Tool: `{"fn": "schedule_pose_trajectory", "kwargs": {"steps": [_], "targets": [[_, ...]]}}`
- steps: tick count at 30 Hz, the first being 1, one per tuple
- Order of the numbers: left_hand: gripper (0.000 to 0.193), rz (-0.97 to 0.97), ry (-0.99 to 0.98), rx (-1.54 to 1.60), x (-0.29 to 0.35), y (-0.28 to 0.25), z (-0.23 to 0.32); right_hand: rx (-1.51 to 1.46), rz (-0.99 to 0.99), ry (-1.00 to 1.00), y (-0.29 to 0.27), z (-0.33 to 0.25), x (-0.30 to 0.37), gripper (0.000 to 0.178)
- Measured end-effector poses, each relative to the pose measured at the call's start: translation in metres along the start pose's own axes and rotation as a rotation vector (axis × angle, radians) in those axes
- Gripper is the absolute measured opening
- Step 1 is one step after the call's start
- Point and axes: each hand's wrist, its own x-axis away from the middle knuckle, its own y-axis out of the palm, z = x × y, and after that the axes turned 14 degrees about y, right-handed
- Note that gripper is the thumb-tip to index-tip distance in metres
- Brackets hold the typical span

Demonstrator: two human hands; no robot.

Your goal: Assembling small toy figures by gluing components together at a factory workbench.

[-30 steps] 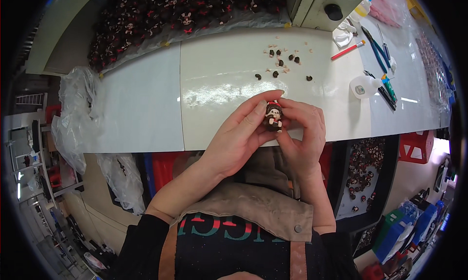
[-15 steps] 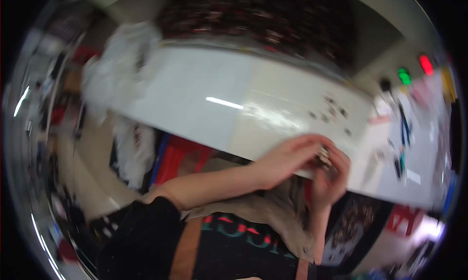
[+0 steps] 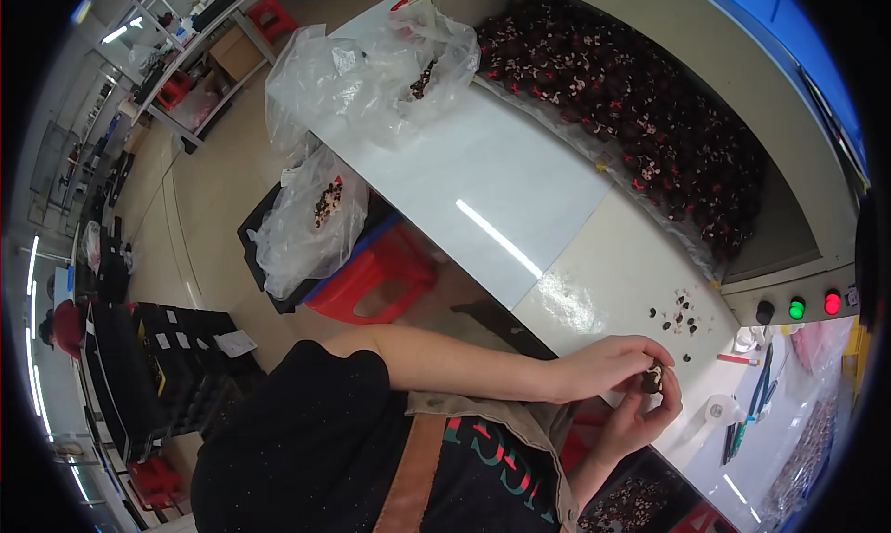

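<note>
My left hand [image 3: 603, 368] comes in from the left with its fingers curled around a small dark brown piece with cream markings [image 3: 653, 378]. Below it, my right hand [image 3: 645, 424] pinches the same piece between thumb and fingers. Both hands meet above the near edge of the white worktable [image 3: 427, 175]. What exactly the piece is cannot be made out. Just beyond my fingers, several tiny dark and pale bits [image 3: 691, 329] lie scattered on the tabletop.
A large heap of dark pieces with cream and red bits [image 3: 631, 115] fills a recess beyond the table. Clear plastic bags [image 3: 371, 78] lie at far left; a red stool [image 3: 376, 278] stands below. At right are a tape roll [image 3: 720, 409], a red pen [image 3: 738, 358] and lit buttons [image 3: 797, 307].
The view has swung, so the table now slants more and the hands appear lower. Both hands still hold the small piece together, and the picture is sharper.
</note>
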Motion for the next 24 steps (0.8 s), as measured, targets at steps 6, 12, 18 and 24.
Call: {"fn": "schedule_pose_trajectory", "kwargs": {"steps": [6,12,18,24], "targets": [[0.036,-0.140,0.405,-0.706,0.007,0.007,0.001,-0.257,0.046,0.173,0.006,0.010,0.005,0.036],[0.045,-0.157,0.577,-1.043,0.002,0.006,-0.012,-0.234,0.059,0.198,0.004,0.007,0.004,0.040],[0.046,-0.114,0.597,-1.116,0.003,0.010,-0.010,-0.139,0.092,0.159,0.008,-0.003,0.000,0.041],[0.045,-0.079,0.637,-1.138,0.003,0.009,-0.014,-0.187,0.086,0.158,0.009,0.000,0.001,0.042]]}}
